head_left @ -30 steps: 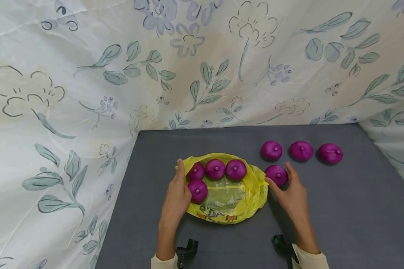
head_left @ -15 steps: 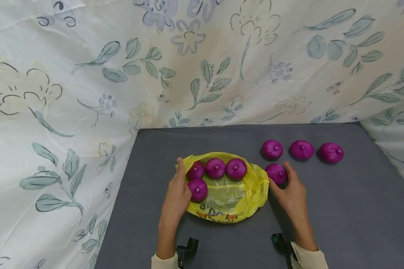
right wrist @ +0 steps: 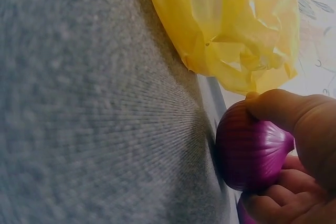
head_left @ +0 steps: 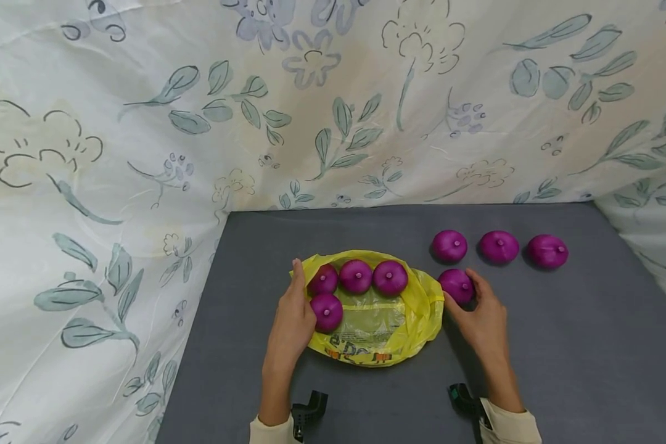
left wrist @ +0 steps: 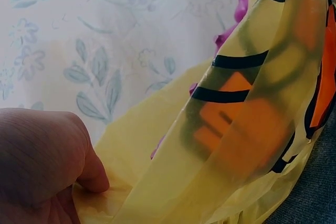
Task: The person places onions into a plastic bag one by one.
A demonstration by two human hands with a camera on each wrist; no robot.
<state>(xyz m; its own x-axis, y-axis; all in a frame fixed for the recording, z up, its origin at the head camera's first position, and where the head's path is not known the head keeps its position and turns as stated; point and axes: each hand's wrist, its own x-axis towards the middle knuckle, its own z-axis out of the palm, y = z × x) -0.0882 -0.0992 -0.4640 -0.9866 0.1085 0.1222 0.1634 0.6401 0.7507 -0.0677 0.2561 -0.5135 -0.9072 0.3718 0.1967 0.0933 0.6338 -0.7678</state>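
Observation:
A yellow plastic bag (head_left: 366, 353) lies with its mouth spread wide, dark and orange print on its near side. Several purple onions (head_left: 390, 278) sit in the far and left part of it. My left hand (head_left: 293, 320) grips the bag's left rim; in the left wrist view the thumb (left wrist: 94, 169) presses on the yellow film. Just right of the bag, my right hand (head_left: 481, 320) holds another purple onion (right wrist: 252, 145) between thumb and fingers, close over the grey cloth. The thumb tip is right beside the bag's right edge.
Three more onions stand in a row at the back right: one on the left (head_left: 449, 246), a middle onion (head_left: 499, 247) and a right onion (head_left: 547, 251). Grey cloth (head_left: 588, 345) covers the table. A floral curtain (head_left: 333, 142) hangs behind and at the sides.

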